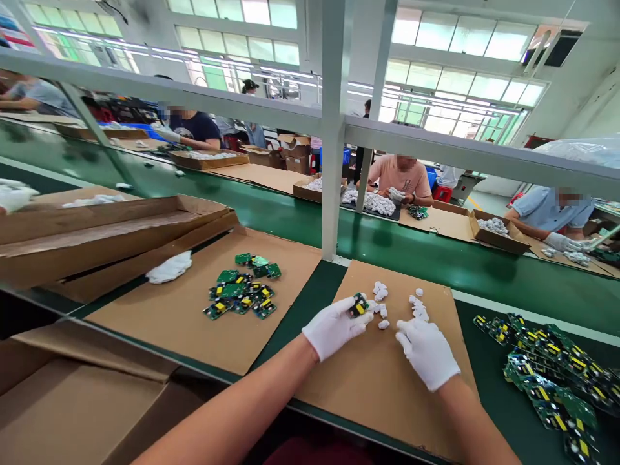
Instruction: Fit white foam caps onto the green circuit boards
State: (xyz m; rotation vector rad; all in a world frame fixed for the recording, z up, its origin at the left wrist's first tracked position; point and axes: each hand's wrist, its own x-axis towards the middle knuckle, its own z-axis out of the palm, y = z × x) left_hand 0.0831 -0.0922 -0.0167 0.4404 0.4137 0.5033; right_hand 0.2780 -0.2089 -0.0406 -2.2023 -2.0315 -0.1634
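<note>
My left hand (334,328), in a white glove, grips a small circuit board (359,305) with a yellow part on it, held above the cardboard sheet (372,381). Nearby, my gloved right hand (429,352) hovers low over the same sheet, fingers loosely bent and thumb apart, with nothing visible in them. Beyond my hands, small white pieces lie in two loose groups: a left group of white pieces (380,290) and a right group of white pieces (419,311). Some of the left group is partly covered by my left fingers.
A pile of circuit boards (239,290) rests on the left cardboard, beside a white glove (169,267). More circuit boards (547,361) are heaped at right. A metal post (332,194) rises ahead before the green belt (276,206). Co-workers sit across; another gloved hand (17,195) shows far left.
</note>
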